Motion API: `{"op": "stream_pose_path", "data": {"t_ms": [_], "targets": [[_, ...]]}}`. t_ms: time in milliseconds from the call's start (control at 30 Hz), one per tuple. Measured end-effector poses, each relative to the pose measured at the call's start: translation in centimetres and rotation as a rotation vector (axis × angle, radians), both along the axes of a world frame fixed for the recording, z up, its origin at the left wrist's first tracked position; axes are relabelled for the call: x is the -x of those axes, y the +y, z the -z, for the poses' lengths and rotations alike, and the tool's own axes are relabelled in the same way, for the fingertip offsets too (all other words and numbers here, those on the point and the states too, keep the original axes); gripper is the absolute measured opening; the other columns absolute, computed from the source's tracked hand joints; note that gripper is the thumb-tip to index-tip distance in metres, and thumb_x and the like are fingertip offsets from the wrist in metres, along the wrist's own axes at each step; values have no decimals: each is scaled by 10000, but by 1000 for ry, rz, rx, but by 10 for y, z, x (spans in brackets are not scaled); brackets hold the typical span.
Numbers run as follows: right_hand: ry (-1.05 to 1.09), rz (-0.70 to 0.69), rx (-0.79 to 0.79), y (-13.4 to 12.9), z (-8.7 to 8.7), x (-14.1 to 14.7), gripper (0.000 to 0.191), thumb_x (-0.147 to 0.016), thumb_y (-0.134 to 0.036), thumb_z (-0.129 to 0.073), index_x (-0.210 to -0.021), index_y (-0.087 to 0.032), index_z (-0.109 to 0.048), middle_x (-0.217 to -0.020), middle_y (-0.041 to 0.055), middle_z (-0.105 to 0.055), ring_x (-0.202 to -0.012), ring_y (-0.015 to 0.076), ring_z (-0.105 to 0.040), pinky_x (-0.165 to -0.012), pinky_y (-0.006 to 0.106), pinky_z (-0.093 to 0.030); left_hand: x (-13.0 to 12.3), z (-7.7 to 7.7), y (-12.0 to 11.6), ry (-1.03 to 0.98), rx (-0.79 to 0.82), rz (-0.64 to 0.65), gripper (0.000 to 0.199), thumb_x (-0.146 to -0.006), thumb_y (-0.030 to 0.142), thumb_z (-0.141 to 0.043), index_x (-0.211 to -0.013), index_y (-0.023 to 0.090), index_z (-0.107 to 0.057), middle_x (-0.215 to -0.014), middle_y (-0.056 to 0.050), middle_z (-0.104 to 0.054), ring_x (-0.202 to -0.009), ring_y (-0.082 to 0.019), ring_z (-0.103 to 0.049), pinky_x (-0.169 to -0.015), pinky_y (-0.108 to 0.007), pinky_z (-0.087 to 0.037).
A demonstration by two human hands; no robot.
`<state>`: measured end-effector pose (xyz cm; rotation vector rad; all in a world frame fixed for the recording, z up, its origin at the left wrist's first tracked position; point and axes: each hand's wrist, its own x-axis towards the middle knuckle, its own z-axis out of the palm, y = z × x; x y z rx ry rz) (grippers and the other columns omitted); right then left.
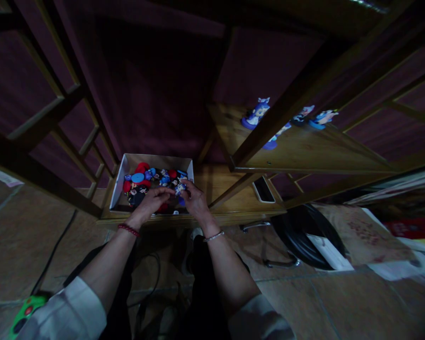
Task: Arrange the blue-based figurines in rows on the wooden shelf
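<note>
A small blue and white figurine (180, 189) is between my two hands, above the near side of an open white box (115, 191). My right hand (195, 198) has its thumb and fingers closed on the figurine. From the other side my left hand (154, 200) reaches in, its fingertips pinched together at the figurine's edge. Inside the box lies a jumble of red, blue and black figurines (141, 177), one with a round light-blue base facing up. My hands hide part of the box's front.
On the higher wooden shelf (304, 153) at right stand several figurines, among them a purple-blue one (258, 113). A white-edged phone-like object (263, 190) rests on the lower shelf. Slatted wood frames flank the unit. A black round stool seat (304, 231) and a cable (58, 241) are near the floor.
</note>
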<state>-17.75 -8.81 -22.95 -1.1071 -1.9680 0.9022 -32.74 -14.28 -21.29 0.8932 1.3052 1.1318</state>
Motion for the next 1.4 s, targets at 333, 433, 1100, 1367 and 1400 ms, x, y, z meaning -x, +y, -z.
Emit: {"op": "stream_pose_path", "data": {"t_ms": [333, 433, 1100, 1367, 1400], "targets": [[31, -24, 8, -1, -5, 1, 345, -760, -162, -492, -1096, -207, -558, -1078, 42, -605, -949, 155, -575, -882, 308, -446, 4, -1, -2, 43, -30, 72, 254, -674, 288, -576, -881, 153, -635, -905, -54, -662, -930, -203, -582, -856, -343, -417], [45, -14, 43, -1, -6, 2, 369, -758, -146, -462, -1108, -217, -552, -1062, 31, -605, -891, 143, -586, -831, 294, -477, 4, 1, -2, 41, -34, 78, 270, -667, 290, -583, -893, 152, -635, -912, -55, -664, -920, -202, -585, -874, -356, -407], [125, -8, 148, -5, -15, -5, 367, -800, -219, -422, -1152, -257, -516, -1015, -1, -604, -701, 110, -612, -686, 247, -507, -10, -4, 1, 204, -80, 87, 272, -694, 278, -526, -914, 152, -625, -901, -54, -662, -887, -196, -586, -832, -324, -421], [189, 123, 97, -7, -5, -11, 441, -765, -243, -512, -1202, -244, -453, -1014, 25, -628, -850, 146, -611, -762, 281, -501, -18, -1, 4, 588, -128, 135, 273, -693, 188, -452, -865, 186, -663, -892, -45, -679, -855, -205, -598, -809, -309, -426], [206, 139, 79, -6, -3, -13, 445, -754, -239, -526, -1193, -231, -456, -1035, 34, -621, -898, 151, -600, -801, 290, -489, -19, 1, 4, 628, -121, 149, 287, -692, 170, -444, -876, 183, -664, -903, -50, -680, -860, -205, -599, -808, -306, -426]]}}
